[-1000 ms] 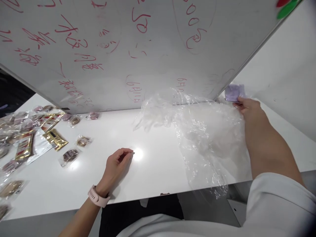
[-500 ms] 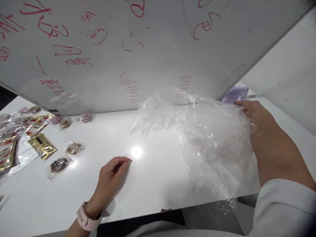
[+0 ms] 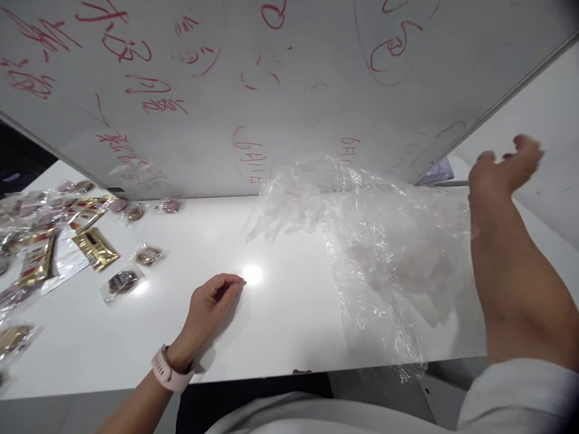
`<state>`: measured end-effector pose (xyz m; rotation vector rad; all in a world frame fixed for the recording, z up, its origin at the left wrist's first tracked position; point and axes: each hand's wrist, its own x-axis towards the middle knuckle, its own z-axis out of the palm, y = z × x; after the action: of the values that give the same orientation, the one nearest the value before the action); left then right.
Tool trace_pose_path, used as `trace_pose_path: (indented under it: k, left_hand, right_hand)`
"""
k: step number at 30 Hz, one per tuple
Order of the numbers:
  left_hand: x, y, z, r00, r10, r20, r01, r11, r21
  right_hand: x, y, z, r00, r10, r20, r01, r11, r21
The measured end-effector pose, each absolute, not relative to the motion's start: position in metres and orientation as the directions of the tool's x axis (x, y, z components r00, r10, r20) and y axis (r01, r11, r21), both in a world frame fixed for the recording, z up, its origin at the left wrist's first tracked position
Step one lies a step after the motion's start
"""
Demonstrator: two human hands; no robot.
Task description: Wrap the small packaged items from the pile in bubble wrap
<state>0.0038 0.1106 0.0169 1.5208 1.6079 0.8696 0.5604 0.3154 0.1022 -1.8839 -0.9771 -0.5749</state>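
Observation:
My left hand [image 3: 215, 301] rests on the white table with its fingers curled in and the thumb against them; nothing shows in it. Lifted off to the far right is my right hand [image 3: 506, 166], its fingers spread and holding nothing. A large clear plastic bag [image 3: 375, 253] lies crumpled between the two hands, and its lower end hangs over the front edge. It sits beside my right forearm. Behind that hand, a purple packet [image 3: 438, 170] shows partly past the board's edge.
A whiteboard [image 3: 294, 120] with red writing stands along the back of the table [image 3: 280, 325]. To the left lie several clear-wrapped pieces, among them a dark one [image 3: 123, 283] and a pinkish one [image 3: 170, 205], with gold packets [image 3: 96, 248] and a silver sheet [image 3: 67, 262].
My right hand has moved up and away from beside the purple packet, and its fingers have spread. The left hand stays on the table. The view has shifted slightly.

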Motion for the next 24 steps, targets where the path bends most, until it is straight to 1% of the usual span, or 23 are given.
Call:
trace_pose_path:
  k: [1,3,4,5,6,7,9,11,12,13,14,15,16,18,20,21,23,24]
  left_hand:
    - [0.005,0.111,0.019,-0.011,0.998,-0.068,0.493,0.065,0.868]
    - [0.006,0.11,0.024,0.0,0.998,-0.069,0.491,0.06,0.869]
    - [0.007,0.11,0.026,0.002,0.998,-0.068,0.488,0.058,0.871]
    - [0.008,0.11,0.027,0.003,0.998,-0.067,0.485,0.057,0.873]
    - [0.009,0.109,0.028,0.004,0.998,-0.066,0.482,0.056,0.874]
    - [0.009,0.109,0.029,0.002,0.998,-0.065,0.478,0.056,0.877]
    - [0.009,0.108,0.028,0.005,0.998,-0.066,0.452,0.057,0.89]
    - [0.008,0.107,0.026,0.005,0.998,-0.059,0.396,0.052,0.917]
    - [0.006,0.106,0.025,0.004,0.999,-0.052,0.36,0.047,0.932]
    - [0.005,0.105,0.024,0.005,0.999,-0.045,0.327,0.041,0.944]
    - [0.003,0.104,0.024,0.006,0.999,-0.04,0.297,0.036,0.954]
    - [0.001,0.104,0.024,0.01,0.999,-0.039,0.269,0.035,0.963]
    - [0.0,0.103,0.024,0.018,0.999,-0.042,0.237,0.036,0.971]
    - [-0.002,0.103,0.027,0.055,0.997,-0.06,0.143,0.052,0.988]
    - [-0.005,0.102,0.032,0.139,0.984,-0.116,-0.034,0.121,0.992]
    - [-0.007,0.102,0.035,0.215,0.964,-0.155,-0.153,0.189,0.97]
    - [-0.013,0.099,0.041,0.387,0.901,-0.194,-0.386,0.349,0.854]
    - [-0.018,0.095,0.043,0.452,0.872,-0.186,-0.472,0.411,0.78]
  right_hand:
    - [0.546,0.3,0.111,0.519,0.383,0.764,0.854,-0.194,-0.483]
    - [0.503,0.271,0.128,0.319,0.394,0.862,0.932,0.036,-0.361]
    - [0.478,0.26,0.133,0.19,0.469,0.863,0.947,0.143,-0.287]
    - [0.451,0.252,0.137,0.05,0.566,0.823,0.947,0.236,-0.219]
    - [0.424,0.248,0.138,-0.085,0.648,0.757,0.943,0.297,-0.149]
    - [0.4,0.249,0.136,-0.173,0.714,0.679,0.943,0.319,-0.095]
    - [0.36,0.261,0.128,-0.238,0.822,0.517,0.953,0.301,-0.04]
    - [0.332,0.277,0.122,-0.202,0.89,0.408,0.967,0.246,-0.059]
    - [0.322,0.282,0.122,-0.177,0.899,0.402,0.969,0.23,-0.088]
    - [0.314,0.283,0.125,-0.155,0.887,0.434,0.966,0.228,-0.121]
    - [0.306,0.279,0.131,-0.14,0.854,0.501,0.958,0.244,-0.148]
    - [0.299,0.27,0.141,-0.132,0.796,0.591,0.948,0.275,-0.159]
    - [0.293,0.256,0.152,-0.131,0.722,0.679,0.939,0.311,-0.15]
    - [0.279,0.214,0.176,-0.14,0.567,0.812,0.924,0.37,-0.099]
    - [0.263,0.163,0.192,-0.185,0.406,0.895,0.891,0.454,-0.022]
    - [0.255,0.136,0.193,-0.223,0.309,0.925,0.851,0.524,0.03]
    - [0.236,0.086,0.179,-0.355,0.162,0.921,0.716,0.68,0.157]
    - [0.226,0.064,0.165,-0.435,0.15,0.888,0.647,0.738,0.193]
